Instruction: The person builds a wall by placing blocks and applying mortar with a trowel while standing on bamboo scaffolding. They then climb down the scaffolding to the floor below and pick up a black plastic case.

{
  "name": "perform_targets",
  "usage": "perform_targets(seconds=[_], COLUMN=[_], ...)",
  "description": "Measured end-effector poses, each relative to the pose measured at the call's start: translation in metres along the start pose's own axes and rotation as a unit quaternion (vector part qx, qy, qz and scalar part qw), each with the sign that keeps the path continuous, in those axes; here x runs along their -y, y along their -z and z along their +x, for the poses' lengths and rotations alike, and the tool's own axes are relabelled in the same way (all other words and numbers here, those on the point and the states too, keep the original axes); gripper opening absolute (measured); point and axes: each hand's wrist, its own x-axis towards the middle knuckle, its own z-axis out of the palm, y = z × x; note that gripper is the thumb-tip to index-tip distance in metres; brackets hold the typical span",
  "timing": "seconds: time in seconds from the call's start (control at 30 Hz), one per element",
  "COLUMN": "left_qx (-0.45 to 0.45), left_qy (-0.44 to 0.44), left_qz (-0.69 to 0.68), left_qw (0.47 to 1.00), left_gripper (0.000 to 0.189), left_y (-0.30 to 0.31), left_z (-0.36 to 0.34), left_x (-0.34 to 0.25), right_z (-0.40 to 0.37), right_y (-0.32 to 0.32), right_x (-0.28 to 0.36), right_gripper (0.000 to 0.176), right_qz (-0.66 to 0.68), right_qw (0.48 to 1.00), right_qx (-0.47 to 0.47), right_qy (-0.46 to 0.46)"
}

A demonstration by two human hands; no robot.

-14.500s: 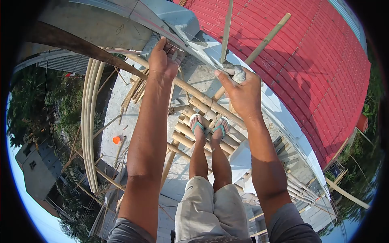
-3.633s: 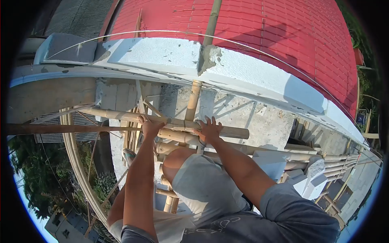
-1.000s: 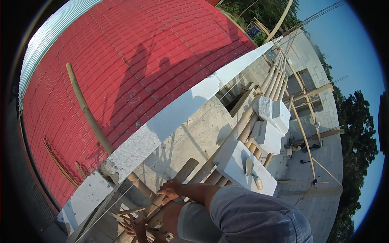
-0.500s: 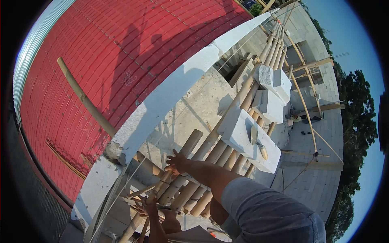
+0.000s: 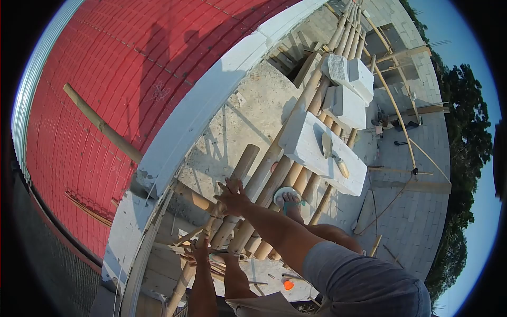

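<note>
Right hand point(image 5: 232, 196) flat on the bamboo poles point(image 5: 242, 168), fingers spread, no grip. Left hand point(image 5: 199, 251) at the poles' near end, finger state can't tell. Sandalled foot point(image 5: 289, 198) on the poles beside the right hand. Block point(image 5: 301, 140) with trowel point(image 5: 334, 157) further up the poles.

a sandalled foot point(image 5: 288, 198) has come onto the bamboo poles point(image 5: 264, 177) beside the right hand point(image 5: 232, 196).

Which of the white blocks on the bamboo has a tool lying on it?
The long block nearest the sandalled foot: a trowel lies on top. The two farther blocks are bare.
</note>
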Motion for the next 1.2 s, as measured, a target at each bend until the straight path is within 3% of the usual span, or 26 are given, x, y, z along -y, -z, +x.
perform_targets(seconds=[0.07, 0.23, 0.27, 0.3, 0.37, 0.43, 0.47, 0.53, 0.63, 0.73, 0.8, 0.9, 0.97, 1.03, 1.1, 1.17, 1.2], left_qx=[-0.097, -0.066, -0.070, -0.057, -0.044, -0.009, 0.005, -0.015, -0.050, -0.049, 0.009, -0.041, -0.073, 0.053, 0.022, -0.112, -0.072], left_qy=[0.079, 0.088, 0.076, 0.082, 0.091, 0.069, 0.060, 0.063, 0.071, 0.052, 0.022, 0.031, 0.038, -0.018, -0.007, 0.071, 0.047], left_qz=[0.239, 0.213, 0.162, 0.161, 0.164, 0.102, 0.071, 0.079, 0.135, 0.116, 0.061, 0.134, 0.178, 0.001, 0.033, 0.205, 0.168], left_qw=[0.963, 0.971, 0.981, 0.982, 0.981, 0.992, 0.996, 0.995, 0.987, 0.991, 0.998, 0.990, 0.981, 0.998, 0.999, 0.970, 0.982], left_gripper=[0.102, 0.109, 0.099, 0.103, 0.106, 0.104, 0.104, 0.101, 0.097, 0.093, 0.088, 0.089, 0.090, 0.090, 0.090, 0.094, 0.095], left_y=[0.004, 0.013, 0.013, 0.013, 0.014, 0.016, 0.017, 0.015, 0.014, 0.009, 0.016, 0.014, 0.011, 0.016, 0.014, 0.011, 0.016], left_z=[-0.037, -0.052, -0.061, -0.061, -0.061, -0.062, -0.062, -0.069, -0.057, -0.038, -0.053, -0.053, -0.048, -0.052, -0.066, -0.067, -0.063], left_x=[-0.044, -0.067, -0.076, -0.076, -0.077, -0.076, -0.074, -0.083, -0.070, -0.053, -0.064, -0.062, -0.056, -0.060, -0.072, -0.078, -0.075], right_z=[-0.002, -0.012, -0.019, -0.023, -0.025, -0.032, -0.035, -0.033, -0.031, -0.025, -0.023, -0.023, -0.021, -0.019, -0.014, -0.007, -0.007], right_y=[-0.006, -0.021, -0.017, -0.018, -0.039, -0.056, -0.062, -0.079, -0.082, -0.082, -0.087, -0.096, -0.093, -0.095, -0.105, -0.118, -0.117], right_x=[0.000, -0.004, -0.003, -0.005, -0.010, -0.011, -0.014, -0.027, -0.041, -0.044, -0.048, -0.048, -0.051, -0.053, -0.056, -0.064, -0.063], right_gripper=[0.078, 0.089, 0.093, 0.097, 0.102, 0.104, 0.108, 0.122, 0.140, 0.144, 0.144, 0.145, 0.145, 0.145, 0.145, 0.144, 0.144], right_qz=[0.007, 0.028, 0.063, 0.093, 0.119, 0.178, 0.191, 0.243, 0.353, 0.355, 0.358, 0.406, 0.359, 0.341, 0.329, 0.321, 0.319], right_qw=[1.000, 0.991, 0.978, 0.958, 0.944, 0.878, 0.860, 0.836, 0.832, 0.831, 0.829, 0.815, 0.837, 0.843, 0.849, 0.859, 0.863], right_qx=[-0.029, -0.132, -0.199, -0.265, -0.295, -0.362, -0.370, -0.301, -0.176, -0.126, -0.135, -0.167, -0.136, -0.145, -0.148, -0.160, -0.165], right_qy=[0.003, 0.021, -0.021, -0.063, -0.091, -0.256, -0.295, -0.389, -0.391, -0.410, -0.407, -0.378, -0.390, -0.390, -0.386, -0.364, -0.354])
